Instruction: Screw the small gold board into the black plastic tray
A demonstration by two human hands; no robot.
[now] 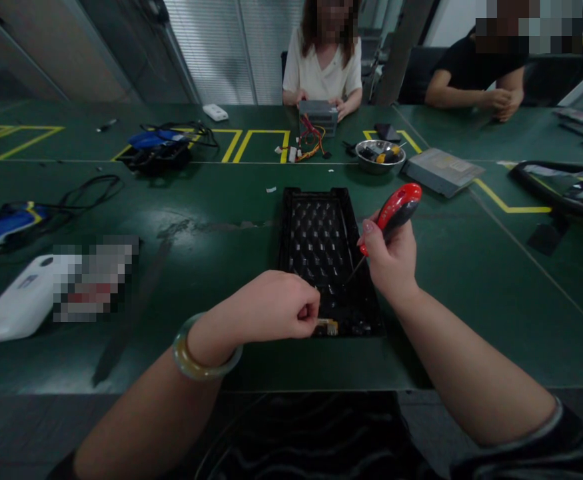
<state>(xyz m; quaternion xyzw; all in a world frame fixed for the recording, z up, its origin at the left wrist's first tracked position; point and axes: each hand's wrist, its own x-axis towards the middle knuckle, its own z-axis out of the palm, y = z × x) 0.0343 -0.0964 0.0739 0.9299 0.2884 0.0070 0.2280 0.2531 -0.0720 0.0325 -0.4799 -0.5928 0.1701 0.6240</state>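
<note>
In my right hand [396,257] is a screwdriver [397,208] with a red and black handle, its thin shaft slanting down to the left. The shaft's tip is over the lower part of a black plastic casing [321,230], which lies on the green table and has a patterned inner face. My left hand [281,307] is closed at the casing's lower left side, wrist bent, a bangle [206,353] on it. Its fingertips are turned away, so what they hold, if anything, is hidden. A small yellowish part [328,327] shows inside the casing's near end.
Ahead stands a metal bowl [380,157] with small tools beside a flat grey metal box [442,171]. Across the table a person holds a grey box with coloured cables [312,137]; another person sits at right. At left lie a white device [18,300] and blue cabled items [8,223].
</note>
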